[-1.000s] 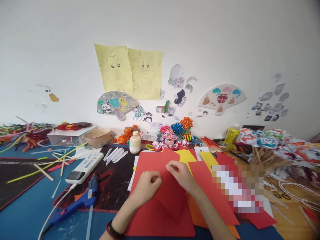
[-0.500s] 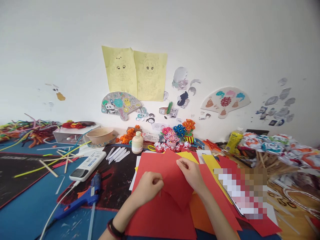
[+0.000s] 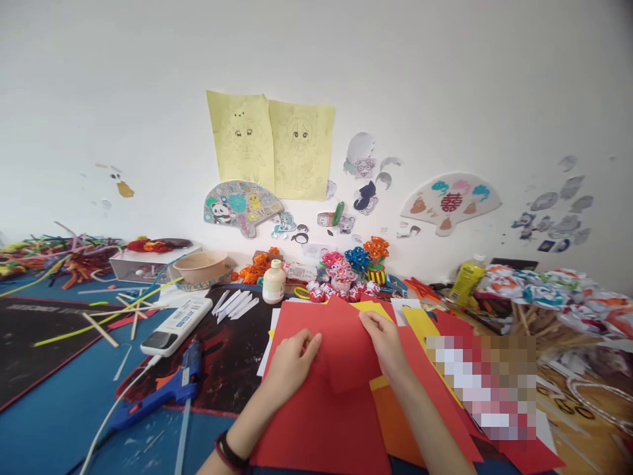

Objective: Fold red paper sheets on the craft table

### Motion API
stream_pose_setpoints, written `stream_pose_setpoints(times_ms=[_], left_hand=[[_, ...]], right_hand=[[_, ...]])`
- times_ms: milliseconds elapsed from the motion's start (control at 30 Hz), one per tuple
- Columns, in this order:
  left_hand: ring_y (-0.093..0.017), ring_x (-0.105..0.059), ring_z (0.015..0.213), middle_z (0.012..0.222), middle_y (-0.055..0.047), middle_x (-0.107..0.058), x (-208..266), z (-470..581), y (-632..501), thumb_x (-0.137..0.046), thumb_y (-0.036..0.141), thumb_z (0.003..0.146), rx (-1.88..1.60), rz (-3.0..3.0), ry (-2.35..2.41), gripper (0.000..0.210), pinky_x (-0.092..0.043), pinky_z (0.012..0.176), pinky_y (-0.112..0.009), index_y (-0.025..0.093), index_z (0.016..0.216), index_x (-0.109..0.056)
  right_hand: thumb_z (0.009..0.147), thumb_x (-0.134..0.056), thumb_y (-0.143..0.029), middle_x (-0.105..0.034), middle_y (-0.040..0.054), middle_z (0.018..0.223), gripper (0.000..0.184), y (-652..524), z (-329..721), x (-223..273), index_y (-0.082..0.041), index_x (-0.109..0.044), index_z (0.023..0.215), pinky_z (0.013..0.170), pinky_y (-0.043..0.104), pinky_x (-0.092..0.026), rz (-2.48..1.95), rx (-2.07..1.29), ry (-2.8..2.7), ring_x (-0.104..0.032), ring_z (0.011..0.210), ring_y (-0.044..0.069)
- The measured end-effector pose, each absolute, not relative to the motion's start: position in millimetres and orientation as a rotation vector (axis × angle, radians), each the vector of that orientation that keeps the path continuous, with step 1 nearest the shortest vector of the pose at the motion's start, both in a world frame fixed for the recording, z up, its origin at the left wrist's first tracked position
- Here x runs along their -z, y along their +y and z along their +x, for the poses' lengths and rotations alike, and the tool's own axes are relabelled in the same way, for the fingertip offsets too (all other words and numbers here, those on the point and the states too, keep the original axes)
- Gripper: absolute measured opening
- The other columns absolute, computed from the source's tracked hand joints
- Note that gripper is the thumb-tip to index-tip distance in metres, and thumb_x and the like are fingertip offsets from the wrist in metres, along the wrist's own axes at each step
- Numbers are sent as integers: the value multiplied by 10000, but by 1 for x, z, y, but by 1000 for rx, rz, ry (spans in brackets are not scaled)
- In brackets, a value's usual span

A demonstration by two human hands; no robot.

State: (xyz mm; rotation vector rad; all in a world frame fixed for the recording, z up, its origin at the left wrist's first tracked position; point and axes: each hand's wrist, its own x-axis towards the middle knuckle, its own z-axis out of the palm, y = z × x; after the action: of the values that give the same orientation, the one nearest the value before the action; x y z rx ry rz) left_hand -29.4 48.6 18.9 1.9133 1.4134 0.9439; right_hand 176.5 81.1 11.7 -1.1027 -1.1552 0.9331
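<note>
Over the blue surface point(image 3: 44, 429), above a large red sheet point(image 3: 316, 429) at lower centre, a smaller red sheet point(image 3: 349, 346) sits between the right hand point(image 3: 388, 340), fingers pinching its right edge, and the left hand point(image 3: 291, 363), fingers bent near its left edge, grip unclear.

A plain whitish wall point(image 3: 316, 46) stands behind the blue-topped counter point(image 3: 39, 429) — yellow drawings point(image 3: 302, 158) and fan-shaped boards point(image 3: 451, 201) fixed to it, the light soft.
</note>
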Motion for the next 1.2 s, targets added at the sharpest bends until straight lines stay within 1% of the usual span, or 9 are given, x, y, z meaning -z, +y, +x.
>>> stream_pose_setpoints(times_ms=[233,400,500,633,700,833,967,1067,1200], left_hand=[[-141,-459,595,591,12,-484,-20,-38,54,-335,413,904,-1082,1896,1543,360,-287,587,-243,202,619,-398],[-139,-416,575,587,13,-457,-21,-48,58,-339,344,916,-1026,1977,1740,322,-245,587,-251,202,631,-386],[-141,-423,574,595,2,-483,-19,-44,56,-355,311,915,-973,2061,1658,306,-230,579,-257,200,632,-391],[-136,-432,587,601,2,-495,-16,-35,50,-367,312,918,-948,2097,1452,312,-224,567,-254,194,630,-380],[-129,-413,577,591,10,-479,-16,-30,48,-372,335,920,-916,2092,1394,329,-221,563,-251,192,625,-373],[-120,-371,558,574,31,-436,-20,-27,44,-383,390,916,-904,2021,1337,339,-219,549,-246,192,641,-391],[-112,-343,562,572,48,-390,-25,-27,43,-398,392,905,-928,1993,1275,327,-216,542,-237,191,648,-386],[-109,-338,566,569,49,-384,-28,-27,41,-408,381,899,-928,1995,1275,329,-215,542,-236,186,635,-392],[-111,-361,571,575,39,-411,-30,-26,39,-410,372,896,-924,2012,1282,326,-224,547,-237,178,635,-433]], right_hand=[[785,-610,-552,-614,11,717,375,72,171,-17,-178,-618,749,607,259,-423,-1094,-1158,-1359,-554,662,166],[798,-638,-469,-607,-3,710,312,60,166,-26,-168,-625,719,649,247,-404,-1026,-1258,-1721,-547,681,150],[825,-613,-429,-536,-31,656,298,56,161,-28,-165,-600,688,598,228,-346,-1002,-1249,-1868,-477,637,126],[891,-511,-402,-413,-51,607,355,54,154,-28,-176,-496,618,548,226,-289,-994,-1194,-1886,-373,586,107],[898,-491,-405,-430,-46,623,348,53,153,-26,-184,-497,630,560,227,-315,-1007,-1162,-1856,-388,601,115],[878,-505,-439,-541,-17,667,323,54,153,-21,-199,-587,679,612,245,-402,-1057,-1097,-1838,-491,669,157],[854,-533,-452,-595,7,686,297,54,153,-16,-217,-633,703,610,254,-433,-1108,-1006,-1816,-533,706,186],[852,-522,-443,-571,4,672,291,55,153,-16,-219,-603,685,592,248,-416,-1099,-1020,-1838,-506,683,178],[867,-472,-417,-468,-25,626,322,55,154,-21,-205,-480,625,564,229,-356,-1046,-1152,-1908,-411,611,139]])
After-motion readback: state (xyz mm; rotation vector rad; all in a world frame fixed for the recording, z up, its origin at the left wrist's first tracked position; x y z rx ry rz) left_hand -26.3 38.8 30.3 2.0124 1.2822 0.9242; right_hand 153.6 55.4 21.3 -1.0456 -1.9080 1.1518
